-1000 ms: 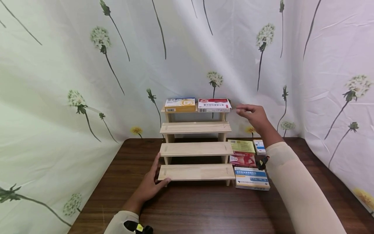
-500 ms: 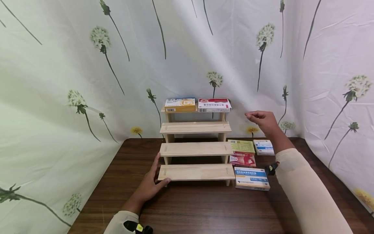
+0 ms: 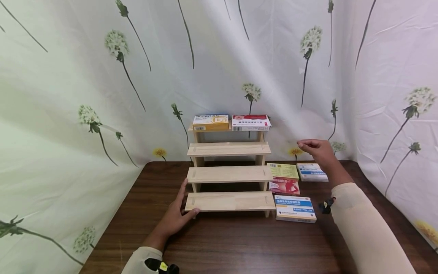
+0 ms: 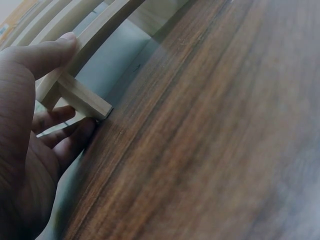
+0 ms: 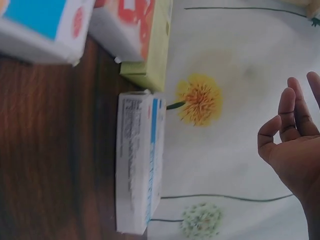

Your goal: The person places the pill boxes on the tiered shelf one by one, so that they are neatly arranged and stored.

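A pale wooden step rack [image 3: 230,175] with several tiers stands on the table. My left hand [image 3: 173,217] holds its lowest tier at the left corner. In the left wrist view the thumb [image 4: 56,52] lies over the plank, with the fingers round the end by the rack's leg [image 4: 85,97]. On the top tier lie a yellow-and-white medicine box [image 3: 211,123] and a red-and-white medicine box [image 3: 251,123]. My right hand [image 3: 319,151] hovers in the air right of the rack, holding nothing, its fingers loosely bent. Nearest below it lies a small blue-and-white medicine box [image 3: 312,172].
Right of the rack lie a green box [image 3: 283,171], a red box [image 3: 284,185] and a larger blue-and-white box [image 3: 295,209], close to its side. A dandelion-print cloth [image 3: 219,68] rises behind the dark wooden table [image 3: 239,243].
My right hand has moved right and down, away from the red-and-white box on the top tier, uncovering more of the small blue-and-white box. My left hand stays at the rack's corner.
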Demonstrator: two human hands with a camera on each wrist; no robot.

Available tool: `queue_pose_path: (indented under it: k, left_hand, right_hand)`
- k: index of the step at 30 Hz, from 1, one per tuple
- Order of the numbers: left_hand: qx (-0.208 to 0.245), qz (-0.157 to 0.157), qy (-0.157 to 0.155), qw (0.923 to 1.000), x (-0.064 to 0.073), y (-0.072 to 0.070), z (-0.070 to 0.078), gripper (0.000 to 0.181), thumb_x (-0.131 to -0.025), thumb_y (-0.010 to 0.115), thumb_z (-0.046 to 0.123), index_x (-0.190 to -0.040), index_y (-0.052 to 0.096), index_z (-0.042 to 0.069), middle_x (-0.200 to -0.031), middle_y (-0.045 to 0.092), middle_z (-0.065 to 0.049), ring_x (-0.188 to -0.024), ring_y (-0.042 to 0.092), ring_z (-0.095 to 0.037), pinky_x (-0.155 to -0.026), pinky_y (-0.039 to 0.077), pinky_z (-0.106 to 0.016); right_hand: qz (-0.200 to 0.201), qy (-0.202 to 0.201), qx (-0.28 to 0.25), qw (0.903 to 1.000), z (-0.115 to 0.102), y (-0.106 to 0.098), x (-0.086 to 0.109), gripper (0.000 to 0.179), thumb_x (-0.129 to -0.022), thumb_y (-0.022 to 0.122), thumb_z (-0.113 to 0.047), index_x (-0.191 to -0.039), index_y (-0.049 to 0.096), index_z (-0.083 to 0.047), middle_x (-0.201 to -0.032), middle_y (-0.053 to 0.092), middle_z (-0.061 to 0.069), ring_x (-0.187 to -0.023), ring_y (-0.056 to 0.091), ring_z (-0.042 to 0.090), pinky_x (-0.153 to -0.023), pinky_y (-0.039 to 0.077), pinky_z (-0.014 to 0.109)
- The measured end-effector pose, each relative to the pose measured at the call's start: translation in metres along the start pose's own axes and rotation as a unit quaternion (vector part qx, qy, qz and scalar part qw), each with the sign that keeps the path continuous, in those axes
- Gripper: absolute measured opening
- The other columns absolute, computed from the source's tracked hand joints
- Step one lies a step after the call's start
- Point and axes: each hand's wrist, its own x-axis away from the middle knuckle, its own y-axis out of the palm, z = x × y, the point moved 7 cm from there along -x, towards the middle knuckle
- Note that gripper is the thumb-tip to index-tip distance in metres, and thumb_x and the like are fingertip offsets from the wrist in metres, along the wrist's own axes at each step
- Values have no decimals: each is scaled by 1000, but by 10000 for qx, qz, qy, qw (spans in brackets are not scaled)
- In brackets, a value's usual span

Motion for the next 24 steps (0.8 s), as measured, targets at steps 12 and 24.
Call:
queue_pose_path:
  k: [12,24]
  left_hand:
    - [-107,4,-35,9999,0,-1,-1,112,-102,82,28,-177,0,34,-171,36,-33,-147,55,-50,-102,59,-50]
    - [-143,13,62,9999,0,-1,-1,112,-102,81,27,-177,-1,37,-173,37,-30,-148,54,-50,-103,58,-52]
  right_hand:
    - [280,432,341,9981,32,-16,17,66,-106,70,-54,-139,71,3,-110,62,-36,-109,55,-9,-112,48,54]
    - [211,1362,83,9904,68,-25,41,77,-107,64,-59,-156,56,0,-165,46,29,-151,42,49,-121,36,70]
